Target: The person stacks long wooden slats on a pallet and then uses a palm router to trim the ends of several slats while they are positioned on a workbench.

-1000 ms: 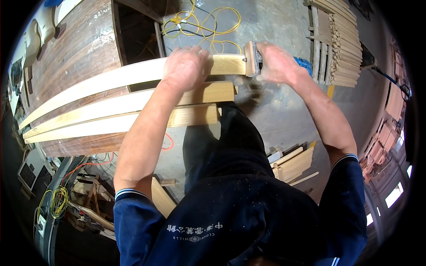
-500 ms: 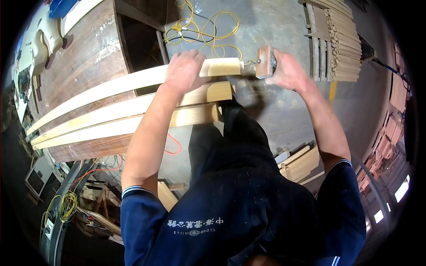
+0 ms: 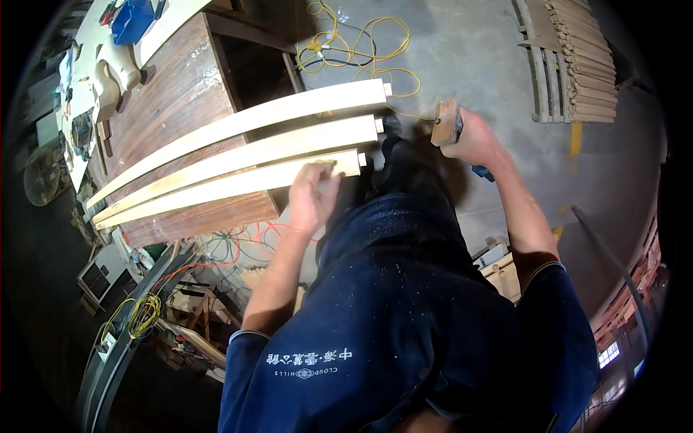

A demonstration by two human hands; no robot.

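Three long, curved pale wooden pieces (image 3: 317,99) lie side by side, each with a small stub at its right end. My left hand (image 3: 312,198) is at the near edge of the nearest wooden piece (image 3: 245,180), close to its right end. Its fingers are loosely bent and apart from the thumb, and slightly blurred. Off the right ends of the pieces, my right hand (image 3: 478,138) grips a hand tool with a flat brown wooden block (image 3: 446,123) facing left. A blue part (image 3: 482,173) shows below that hand; the rest of the tool is hidden.
The pieces rest across a brown wooden workbench (image 3: 170,90) and overhang its right edge. Yellow cable (image 3: 386,43) lies coiled on the floor beyond. Stacked wooden lengths (image 3: 588,65) stand at the far right. A blue bin (image 3: 132,22) sits at the far left.
My left hand has left the farthest wooden piece and moved toward me to the nearest one. The tool in my right hand appears slightly farther right and lower in the view, which has shifted.
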